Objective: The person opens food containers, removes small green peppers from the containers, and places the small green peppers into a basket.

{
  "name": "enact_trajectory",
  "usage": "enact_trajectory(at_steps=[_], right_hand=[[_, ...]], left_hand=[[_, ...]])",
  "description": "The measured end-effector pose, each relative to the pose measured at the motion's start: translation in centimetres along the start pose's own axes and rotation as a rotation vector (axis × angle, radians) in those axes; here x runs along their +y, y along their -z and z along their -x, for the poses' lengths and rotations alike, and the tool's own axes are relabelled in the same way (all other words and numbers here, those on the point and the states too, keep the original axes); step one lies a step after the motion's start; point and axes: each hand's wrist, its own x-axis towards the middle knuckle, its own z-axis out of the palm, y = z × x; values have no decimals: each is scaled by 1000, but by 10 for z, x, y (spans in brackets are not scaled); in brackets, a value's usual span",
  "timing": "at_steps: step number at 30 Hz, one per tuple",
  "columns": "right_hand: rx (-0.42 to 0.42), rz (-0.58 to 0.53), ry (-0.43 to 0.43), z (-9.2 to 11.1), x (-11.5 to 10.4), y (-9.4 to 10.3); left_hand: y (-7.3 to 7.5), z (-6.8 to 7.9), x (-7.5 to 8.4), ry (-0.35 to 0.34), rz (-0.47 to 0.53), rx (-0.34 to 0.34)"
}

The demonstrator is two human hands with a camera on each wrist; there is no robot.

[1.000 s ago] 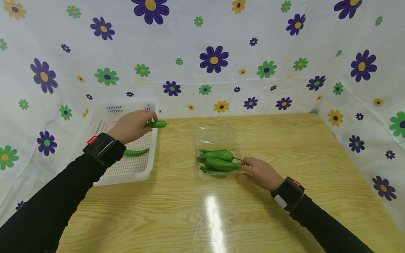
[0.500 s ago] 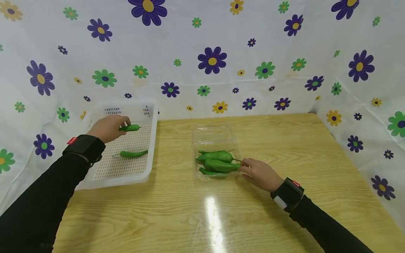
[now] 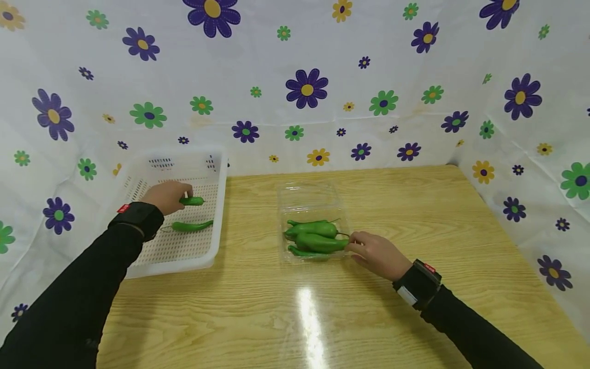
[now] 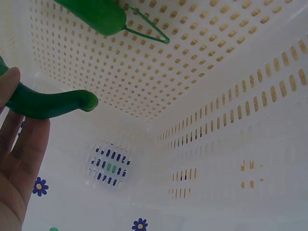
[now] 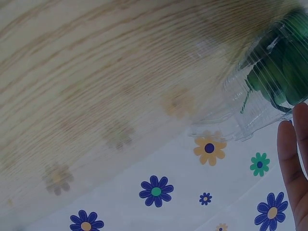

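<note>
My left hand (image 3: pixel 168 197) pinches a green chili pepper (image 4: pixel 53 103) between thumb and fingers, inside the white plastic basket (image 3: pixel 216 246). Below the hand, a second green chili pepper (image 3: pixel 191 226) lies on the basket's perforated floor; its thin stem shows in the left wrist view. At the middle of the table stands a clear plastic clamshell box (image 3: pixel 281 205), lid folded back, with several green peppers (image 3: pixel 320 243) in it. My right hand (image 3: pixel 380 254) holds the right edge of this box with its fingertips; in the right wrist view its fingers lie along the box wall.
A wooden table (image 3: pixel 258 307) carries both containers, the basket at the left and the box to its right. Behind and along the sides hangs a white cloth (image 3: pixel 258 51) printed with flowers. The basket's raised walls surround the left hand.
My left hand has carried its pepper left from over the basket's right rim, then lowered it into the basket. The right hand has stayed at the box.
</note>
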Motion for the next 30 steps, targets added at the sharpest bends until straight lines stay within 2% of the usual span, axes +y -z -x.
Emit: enact_trajectory(at_steps=[11,17,24,30], right_hand=[[-6,-5,2,0,0,-1],[-13,-3,-3,0,0,1],[-9,13,6,0,0,1],[-6,3,2,0,1,0]], left_hand=[[-21,-13,2,-2,13,-73],[-36,-22,-1,13,-4,-88],[-42,-24,1,25,3,-118],[-49,-27,-1,16,-6,-116]])
